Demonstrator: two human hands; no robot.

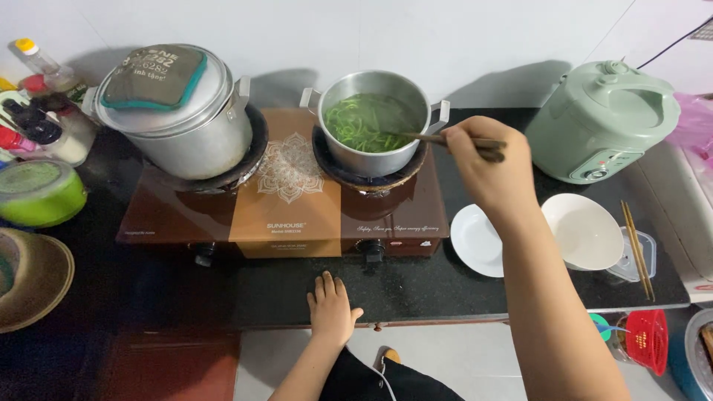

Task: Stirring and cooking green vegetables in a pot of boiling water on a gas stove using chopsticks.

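My right hand (486, 165) is closed around a pair of dark chopsticks (420, 137) whose tips reach into a small steel pot (373, 119) of green vegetables in water on the right burner. My left hand (331, 306) lies flat, fingers apart, on the black counter (223, 289) in front of the stove knob (373, 251). The brown two-burner gas stove (286, 204) holds the small pot on the right and a large lidded steel pot (189, 111), with a cloth pad on its lid, on the left.
A white plate (475, 241) and a white bowl (583, 230) sit right of the stove, with spare chopsticks (637, 249) beside them. A pale green rice cooker (605, 119) stands at back right. Bottles (44, 111), a green container (37, 194) and a woven hat (30, 278) crowd the left.
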